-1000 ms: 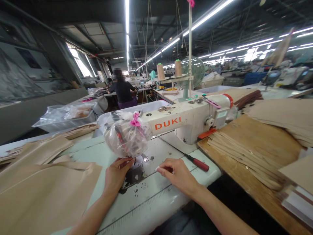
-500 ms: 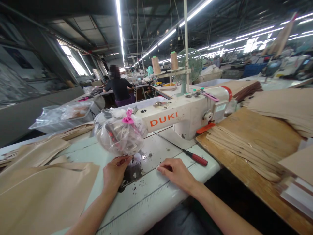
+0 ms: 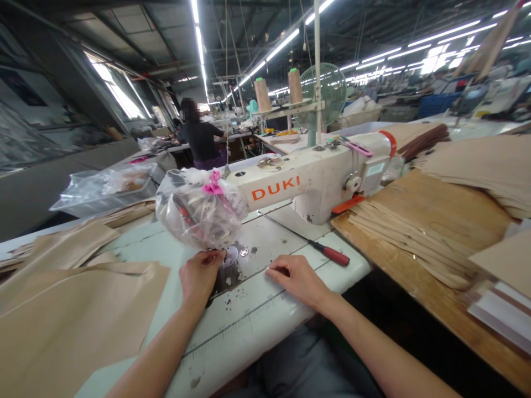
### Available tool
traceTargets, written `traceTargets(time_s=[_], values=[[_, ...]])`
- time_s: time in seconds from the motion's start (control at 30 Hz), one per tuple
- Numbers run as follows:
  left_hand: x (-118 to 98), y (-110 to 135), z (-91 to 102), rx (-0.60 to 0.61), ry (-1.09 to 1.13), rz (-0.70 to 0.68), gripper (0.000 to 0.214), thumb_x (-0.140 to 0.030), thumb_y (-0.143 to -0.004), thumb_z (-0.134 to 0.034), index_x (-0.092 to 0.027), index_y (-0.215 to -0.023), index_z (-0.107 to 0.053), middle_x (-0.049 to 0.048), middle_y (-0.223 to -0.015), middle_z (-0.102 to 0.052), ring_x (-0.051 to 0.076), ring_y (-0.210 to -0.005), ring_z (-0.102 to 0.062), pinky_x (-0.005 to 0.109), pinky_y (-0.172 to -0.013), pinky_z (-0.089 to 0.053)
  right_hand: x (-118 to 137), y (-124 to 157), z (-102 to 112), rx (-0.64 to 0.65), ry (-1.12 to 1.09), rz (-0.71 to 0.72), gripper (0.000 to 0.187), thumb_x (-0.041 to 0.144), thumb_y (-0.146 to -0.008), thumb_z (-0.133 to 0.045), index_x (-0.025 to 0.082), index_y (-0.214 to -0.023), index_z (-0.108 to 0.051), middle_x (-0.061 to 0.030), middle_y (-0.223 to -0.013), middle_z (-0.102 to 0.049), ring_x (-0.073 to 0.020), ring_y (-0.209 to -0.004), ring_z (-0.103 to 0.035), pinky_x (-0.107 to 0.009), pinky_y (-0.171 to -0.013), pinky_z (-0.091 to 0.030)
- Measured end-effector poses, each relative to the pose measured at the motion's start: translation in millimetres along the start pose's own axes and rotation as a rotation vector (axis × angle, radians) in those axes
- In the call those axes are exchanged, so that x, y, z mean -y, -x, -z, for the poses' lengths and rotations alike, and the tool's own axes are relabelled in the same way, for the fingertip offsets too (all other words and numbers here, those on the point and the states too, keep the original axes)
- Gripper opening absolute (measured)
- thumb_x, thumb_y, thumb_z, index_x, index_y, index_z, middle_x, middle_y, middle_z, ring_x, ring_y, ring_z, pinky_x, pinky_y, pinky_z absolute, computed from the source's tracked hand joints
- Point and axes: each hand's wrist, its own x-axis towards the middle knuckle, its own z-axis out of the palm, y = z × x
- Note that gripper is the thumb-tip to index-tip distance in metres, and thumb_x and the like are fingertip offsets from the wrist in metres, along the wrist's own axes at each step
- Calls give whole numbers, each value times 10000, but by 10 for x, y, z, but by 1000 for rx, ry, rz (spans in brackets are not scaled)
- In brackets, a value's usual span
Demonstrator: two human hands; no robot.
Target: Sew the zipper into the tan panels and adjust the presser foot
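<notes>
A white sewing machine (image 3: 276,188) stands on the pale green table (image 3: 244,326), its needle end wrapped in a clear plastic bag (image 3: 199,210) tied with a pink ribbon (image 3: 213,183). Under the bag, my left hand (image 3: 201,273) pinches its fingertips together beside a pale round disc (image 3: 231,255) on the machine bed. Whatever those fingers hold is too small to name. My right hand (image 3: 296,276) rests near the table's front edge, thumb and forefinger closed, with a tiny whitish bit at the tips. A red-handled screwdriver (image 3: 332,254) lies behind it on the bed.
Tan fabric pieces (image 3: 83,309) lie at the left. More stacked pieces (image 3: 406,243) cover a wooden board (image 3: 452,204) at the right. Thread cones (image 3: 262,95) and a fan (image 3: 327,94) stand behind. A person (image 3: 201,135) sits farther back, near a grey bin (image 3: 108,193).
The view has shifted slightly, so the table and machine sit a little higher in the picture. Both hands keep nearly the same places and pinched poses.
</notes>
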Motion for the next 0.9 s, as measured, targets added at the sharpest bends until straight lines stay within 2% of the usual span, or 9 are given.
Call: traceTargets(time_s=[0.13, 0.4, 0.73, 0.9], values=[[-8, 23, -6, -42, -19, 20, 414, -558, -706, -620, -215, -863, -792, 56, -774, -736, 269, -786, -658, 332, -743, -455, -13, 4, 17, 9, -17, -1, 145, 251, -918, -635, 178, -889, -756, -16, -855, -728, -135, -738, -617, -236, -695, -413], [16, 31, -32, -82, 5, -12, 375, -529, -723, -637, -212, -859, -783, 46, -763, -722, 233, -743, -641, 319, -727, -445, -33, 8, 17, -3, -32, -1, 137, 259, -911, -645, 181, -877, -752, -10, -852, -732, -135, -732, -620, -236, -696, -422], [44, 27, -51, -85, -36, -104, 245, -421, -834, -680, -181, -861, -720, -6, -743, -642, 180, -755, -598, 350, -793, -465, -21, 17, 6, -4, -30, 3, 151, 266, -920, -626, 189, -875, -748, -8, -845, -729, -145, -747, -625, -254, -707, -416], [64, 4, -64, -53, -60, -110, 280, -433, -880, -664, -162, -807, -670, -21, -722, -614, 163, -720, -597, 339, -753, -484, -5, 20, -1, -1, -19, -10, 169, 273, -924, -612, 182, -868, -743, -17, -850, -732, -157, -763, -637, -264, -709, -419]])
